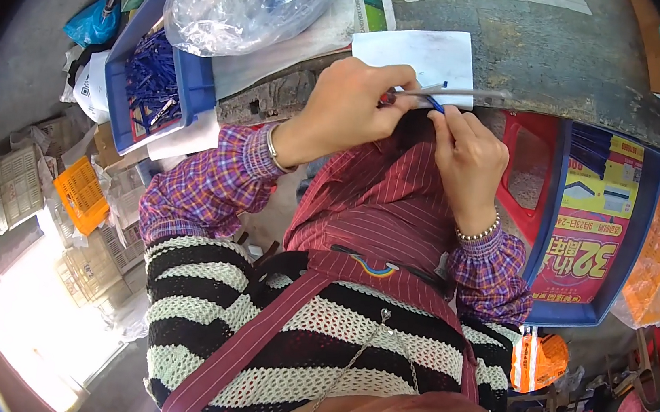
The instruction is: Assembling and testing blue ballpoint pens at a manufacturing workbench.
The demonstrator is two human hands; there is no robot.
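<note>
My left hand (351,109) is closed in a pinch over the table's near edge, holding a slim grey metal tool (473,93) with a bit of red by the fingers. Its long thin end points to the right. Close beside it, my right hand (472,161) pinches a small, narrow blue piece (434,103). The blue piece lies at the tool, between the two hands; the fingers partly hide both, and their exact contact is unclear. A sheet of white paper (413,51) rests on the table just beyond the hands.
On the left, a blue tray (200,94) holds many blue pieces, with a clear plastic bag (206,9) next to it. To the right stands another blue tray (578,316) with blue pieces on a printed sheet. A red stool (537,140) is under the table (542,59).
</note>
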